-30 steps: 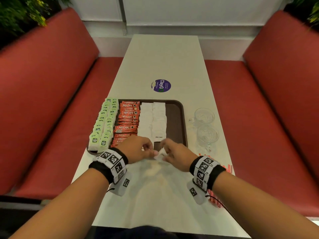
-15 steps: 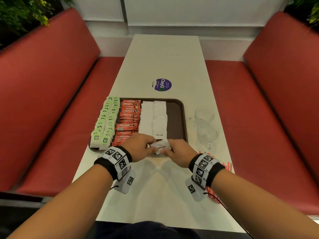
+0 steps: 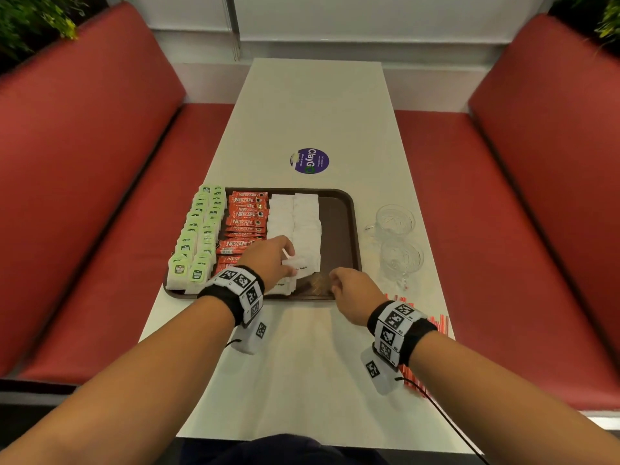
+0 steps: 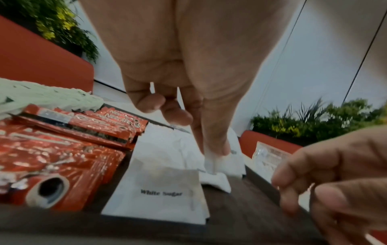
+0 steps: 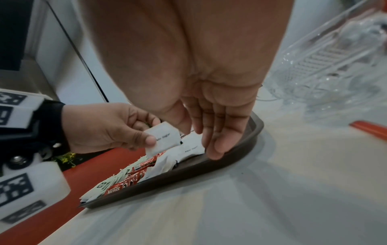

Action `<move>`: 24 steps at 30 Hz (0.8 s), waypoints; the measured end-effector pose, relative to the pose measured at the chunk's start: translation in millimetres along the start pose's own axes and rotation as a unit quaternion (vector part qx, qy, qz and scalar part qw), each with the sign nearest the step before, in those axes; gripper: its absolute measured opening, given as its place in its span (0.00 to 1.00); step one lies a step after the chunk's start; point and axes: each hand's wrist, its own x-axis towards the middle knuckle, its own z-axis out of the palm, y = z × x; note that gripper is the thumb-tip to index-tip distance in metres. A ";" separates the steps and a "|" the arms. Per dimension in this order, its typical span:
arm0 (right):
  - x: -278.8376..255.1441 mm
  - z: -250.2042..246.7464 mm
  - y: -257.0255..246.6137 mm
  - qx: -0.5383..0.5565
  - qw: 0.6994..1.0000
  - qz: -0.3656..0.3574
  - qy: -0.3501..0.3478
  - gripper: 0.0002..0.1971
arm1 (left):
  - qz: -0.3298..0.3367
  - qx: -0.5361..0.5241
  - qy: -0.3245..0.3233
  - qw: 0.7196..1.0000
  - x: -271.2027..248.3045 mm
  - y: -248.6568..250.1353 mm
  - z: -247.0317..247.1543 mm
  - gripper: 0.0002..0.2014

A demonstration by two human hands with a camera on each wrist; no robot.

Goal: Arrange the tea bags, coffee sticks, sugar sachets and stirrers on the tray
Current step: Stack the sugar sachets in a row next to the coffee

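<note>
A brown tray (image 3: 339, 226) holds two rows of green tea bags (image 3: 198, 236), a column of red coffee sticks (image 3: 245, 219) and two columns of white sugar sachets (image 3: 297, 219). My left hand (image 3: 291, 263) pinches one white sugar sachet (image 5: 165, 137) between thumb and fingers, just above the near end of the sachet columns. Another sachet (image 4: 163, 190) lies flat on the tray below it. My right hand (image 3: 335, 284) hovers over the tray's near rim (image 5: 247, 137), fingers relaxed and holding nothing. Red stirrers (image 3: 436, 322) lie on the table by my right wrist.
Two clear glass cups (image 3: 396, 219) (image 3: 401, 258) stand just right of the tray. A round purple sticker (image 3: 309, 161) marks the white table (image 3: 312, 105) beyond it. Red bench seats (image 3: 84, 162) flank the table on both sides.
Both hands have moved forward from the table's front onto the tray's near end. The right hand has let go of the sachet, which the left hand now holds alone.
</note>
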 end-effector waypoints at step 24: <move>72.9 12.0 -9.6 -0.028 0.999 0.028 -0.006 0.14 | -0.039 0.125 -0.050 0.990 52.9 3.2 21.4 0.31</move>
